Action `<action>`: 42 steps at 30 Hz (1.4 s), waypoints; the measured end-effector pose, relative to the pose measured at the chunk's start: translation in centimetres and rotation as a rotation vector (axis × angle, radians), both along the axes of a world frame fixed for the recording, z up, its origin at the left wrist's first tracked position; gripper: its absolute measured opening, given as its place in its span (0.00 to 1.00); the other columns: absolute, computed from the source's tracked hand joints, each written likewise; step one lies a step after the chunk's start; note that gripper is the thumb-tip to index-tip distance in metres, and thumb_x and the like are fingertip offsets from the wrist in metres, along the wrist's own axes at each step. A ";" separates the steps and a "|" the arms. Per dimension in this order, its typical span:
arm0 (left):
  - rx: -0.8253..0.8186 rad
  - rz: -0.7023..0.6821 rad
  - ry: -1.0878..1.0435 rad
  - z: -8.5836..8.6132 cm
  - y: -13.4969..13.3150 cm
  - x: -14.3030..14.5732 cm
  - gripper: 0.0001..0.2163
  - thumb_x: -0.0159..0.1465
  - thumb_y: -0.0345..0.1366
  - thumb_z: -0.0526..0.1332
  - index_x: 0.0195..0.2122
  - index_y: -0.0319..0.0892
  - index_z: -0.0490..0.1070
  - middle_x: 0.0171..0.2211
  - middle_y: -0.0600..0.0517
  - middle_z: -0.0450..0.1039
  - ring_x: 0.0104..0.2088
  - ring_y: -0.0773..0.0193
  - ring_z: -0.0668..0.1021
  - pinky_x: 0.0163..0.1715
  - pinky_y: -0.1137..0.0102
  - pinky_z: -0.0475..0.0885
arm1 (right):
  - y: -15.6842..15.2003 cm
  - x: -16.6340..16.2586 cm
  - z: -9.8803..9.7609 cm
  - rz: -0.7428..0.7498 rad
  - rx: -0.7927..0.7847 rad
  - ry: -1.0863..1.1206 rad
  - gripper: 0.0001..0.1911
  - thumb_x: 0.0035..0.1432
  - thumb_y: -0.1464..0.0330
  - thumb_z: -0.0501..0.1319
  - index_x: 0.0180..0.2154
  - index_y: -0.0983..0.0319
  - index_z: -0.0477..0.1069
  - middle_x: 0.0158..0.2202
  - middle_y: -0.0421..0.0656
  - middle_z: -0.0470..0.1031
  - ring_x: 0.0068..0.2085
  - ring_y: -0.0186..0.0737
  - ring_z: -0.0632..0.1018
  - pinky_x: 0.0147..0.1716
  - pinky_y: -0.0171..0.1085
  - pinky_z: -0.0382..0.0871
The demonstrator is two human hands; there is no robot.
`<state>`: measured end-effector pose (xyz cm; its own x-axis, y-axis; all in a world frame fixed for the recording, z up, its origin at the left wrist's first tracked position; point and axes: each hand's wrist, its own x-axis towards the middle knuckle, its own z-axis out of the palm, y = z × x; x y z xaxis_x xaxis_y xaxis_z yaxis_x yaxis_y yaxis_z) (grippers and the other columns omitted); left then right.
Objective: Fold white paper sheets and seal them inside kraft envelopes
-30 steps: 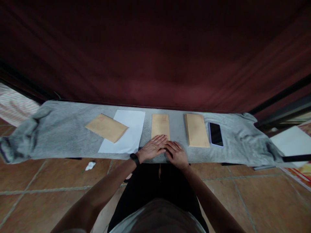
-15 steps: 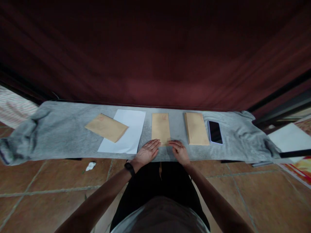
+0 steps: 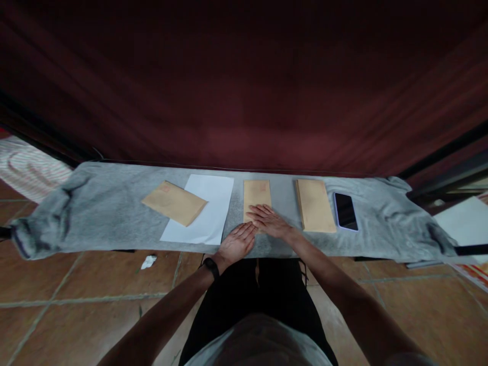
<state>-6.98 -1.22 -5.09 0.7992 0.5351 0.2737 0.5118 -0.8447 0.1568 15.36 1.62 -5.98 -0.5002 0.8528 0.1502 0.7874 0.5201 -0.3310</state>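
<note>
A brown envelope (image 3: 257,190) lies upright in front of me on a grey cloth. Flat across its lower half is my right hand (image 3: 267,220), fingers stretched out and pointing left. My left hand (image 3: 238,241), with a dark band at the wrist, rests at the envelope's lower left corner, its extended fingertips touching the right hand's fingers. Both hands cover the envelope's bottom edge. To the left, another brown envelope (image 3: 174,202) lies slanted, partly over a white sheet of paper (image 3: 198,231). On the right sits a stack of brown envelopes (image 3: 315,206).
A phone (image 3: 346,211) lies right of the stack. The grey cloth (image 3: 102,213) covers a narrow table before a dark red curtain (image 3: 244,101). A crumpled white scrap (image 3: 148,262) is on the tiled floor. A white board (image 3: 465,221) stands at the far right.
My right hand has moved up and left from the envelope's lower right corner and now lies flat over it. The left hand stays near the lower left corner. The view has shifted slightly.
</note>
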 end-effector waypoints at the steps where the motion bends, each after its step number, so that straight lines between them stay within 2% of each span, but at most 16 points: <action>1: -0.002 -0.002 0.003 0.1 0.0 0.0 0.20 0.73 0.35 0.50 0.63 0.37 0.65 0.64 0.42 0.68 0.65 0.55 0.69 0.66 0.57 0.64 | 0.7 0.2 -0.1 -0.003 0.013 0.004 0.22 0.73 0.60 0.51 0.65 0.48 0.63 0.70 0.34 0.59 0.70 0.39 0.59 0.71 0.48 0.53; 8: -0.014 -0.008 0.015 0.0 0.1 -0.1 0.20 0.73 0.35 0.50 0.64 0.38 0.64 0.66 0.44 0.65 0.67 0.57 0.66 0.67 0.58 0.62 | 5.2 1.2 -0.3 -0.128 0.080 -0.011 0.24 0.72 0.63 0.51 0.67 0.55 0.61 0.71 0.42 0.58 0.71 0.42 0.60 0.71 0.50 0.49; 13: 0.019 -0.014 0.000 -0.3 0.2 -0.1 0.20 0.72 0.35 0.51 0.63 0.37 0.65 0.66 0.43 0.65 0.66 0.57 0.67 0.66 0.59 0.63 | 5.8 0.5 0.0 -0.222 0.062 -0.095 0.27 0.73 0.60 0.47 0.69 0.60 0.56 0.72 0.46 0.53 0.72 0.46 0.57 0.71 0.53 0.45; 16: 0.042 -0.011 -0.017 -0.4 0.2 0.0 0.19 0.72 0.34 0.51 0.63 0.37 0.65 0.65 0.43 0.67 0.66 0.58 0.68 0.66 0.60 0.63 | 5.2 -0.4 0.0 -0.158 0.056 -0.148 0.29 0.73 0.57 0.47 0.70 0.58 0.53 0.73 0.45 0.51 0.72 0.49 0.54 0.71 0.58 0.40; 20: 0.048 -0.017 -0.021 -0.3 0.2 0.0 0.19 0.71 0.33 0.52 0.63 0.38 0.65 0.64 0.43 0.68 0.65 0.58 0.69 0.66 0.59 0.62 | 4.5 -1.6 0.1 -0.040 0.068 -0.166 0.28 0.73 0.58 0.49 0.70 0.54 0.54 0.73 0.41 0.52 0.72 0.49 0.54 0.71 0.59 0.37; 26: 0.035 -0.006 -0.005 -0.1 0.1 -0.1 0.20 0.71 0.34 0.52 0.62 0.39 0.66 0.64 0.44 0.68 0.65 0.58 0.69 0.66 0.60 0.63 | 5.0 -1.9 0.3 0.051 0.089 -0.138 0.26 0.71 0.58 0.54 0.67 0.50 0.59 0.71 0.38 0.58 0.71 0.45 0.58 0.71 0.55 0.43; 30: 0.037 -0.008 -0.007 -0.1 0.1 -0.1 0.20 0.71 0.33 0.52 0.62 0.38 0.66 0.65 0.45 0.67 0.66 0.58 0.67 0.66 0.60 0.63 | 6.4 -1.2 0.4 -0.050 0.102 -0.132 0.24 0.72 0.60 0.51 0.67 0.53 0.60 0.71 0.39 0.57 0.70 0.43 0.60 0.70 0.51 0.47; 35: 0.037 -0.007 -0.023 -0.2 0.1 0.0 0.20 0.71 0.33 0.53 0.63 0.37 0.65 0.65 0.44 0.66 0.66 0.58 0.67 0.66 0.60 0.64 | 7.4 -0.9 0.5 -0.247 0.095 -0.126 0.25 0.72 0.60 0.50 0.67 0.56 0.60 0.72 0.43 0.55 0.71 0.46 0.59 0.70 0.53 0.48; 39: 0.036 -0.010 -0.039 -0.1 0.1 0.0 0.20 0.70 0.32 0.53 0.62 0.37 0.66 0.64 0.43 0.67 0.66 0.57 0.68 0.65 0.58 0.65 | 6.6 -1.0 0.2 -0.321 0.083 -0.130 0.28 0.73 0.59 0.47 0.69 0.59 0.56 0.72 0.47 0.53 0.71 0.46 0.57 0.70 0.53 0.48; 42: 0.032 -0.013 -0.057 0.0 0.1 0.0 0.20 0.70 0.31 0.53 0.62 0.36 0.66 0.64 0.42 0.68 0.65 0.56 0.69 0.65 0.58 0.67 | 4.8 -0.7 -0.1 -0.313 0.089 -0.126 0.28 0.73 0.59 0.46 0.70 0.60 0.55 0.72 0.48 0.52 0.71 0.45 0.57 0.70 0.52 0.48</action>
<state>-7.03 -1.14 -5.09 0.7884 0.5154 0.3359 0.4922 -0.8560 0.1582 14.65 6.40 -6.10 -0.2355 0.9542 0.1844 0.9452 0.2690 -0.1848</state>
